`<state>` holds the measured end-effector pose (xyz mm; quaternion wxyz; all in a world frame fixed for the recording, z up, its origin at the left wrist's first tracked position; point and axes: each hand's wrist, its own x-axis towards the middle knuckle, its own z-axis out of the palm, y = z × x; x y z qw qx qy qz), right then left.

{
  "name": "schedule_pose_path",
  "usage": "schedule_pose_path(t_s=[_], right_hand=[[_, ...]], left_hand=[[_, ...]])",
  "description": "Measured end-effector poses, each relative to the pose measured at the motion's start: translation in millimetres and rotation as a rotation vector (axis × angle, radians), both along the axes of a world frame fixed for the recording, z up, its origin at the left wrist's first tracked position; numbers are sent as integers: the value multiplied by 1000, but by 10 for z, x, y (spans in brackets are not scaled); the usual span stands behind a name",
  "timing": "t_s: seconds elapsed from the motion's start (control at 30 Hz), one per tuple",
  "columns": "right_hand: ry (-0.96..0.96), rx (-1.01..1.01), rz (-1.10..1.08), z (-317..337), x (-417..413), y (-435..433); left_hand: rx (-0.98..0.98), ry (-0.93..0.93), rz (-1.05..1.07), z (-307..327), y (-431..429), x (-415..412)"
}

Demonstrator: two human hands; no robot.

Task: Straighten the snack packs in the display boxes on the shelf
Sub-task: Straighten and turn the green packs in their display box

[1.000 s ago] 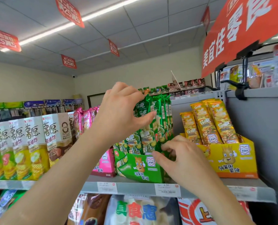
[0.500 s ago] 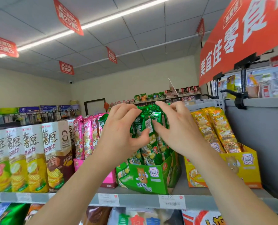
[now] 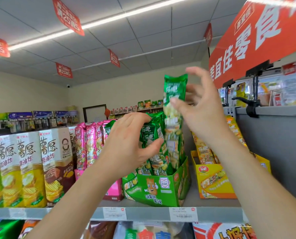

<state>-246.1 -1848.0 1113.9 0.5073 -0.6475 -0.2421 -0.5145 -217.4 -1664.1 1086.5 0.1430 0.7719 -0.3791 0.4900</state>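
A green display box stands on the grey shelf, turned at an angle, with several tall green snack packs upright in it. My right hand pinches one green pack near its top and holds it raised above the others, its lower end still among them. My left hand curves around the front packs, thumb against them. A pink display box with pink packs sits left of the green one. A yellow display box with yellow packs stands to the right.
Tall chip cartons fill the shelf's left part. A grey partition with a black clamp and a red sign closes the right side. Price labels line the shelf edge; bagged snacks lie on the shelf below.
My right hand rose from the green box's front to the pack tops, then lifted one green pack upward. My left hand stayed on the front packs. The camera tilted up.
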Motion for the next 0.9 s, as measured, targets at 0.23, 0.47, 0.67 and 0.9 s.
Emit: schedule_pose_path(t_s=[0.23,0.47,0.67,0.9], right_hand=[[-336,303,130,150,-270,-102],[125,362,225,-506,-376,-147],[220,201,393,-901,-525,-172],[165,86,315,-1314,-853,-105]], left_hand=[[33,10,-22,25,-60,-70],[11,-32,35,87,-174,-212],[-241,-75,-214,-271,-364,-648],[-593,580,-657,-746,-613,-897]])
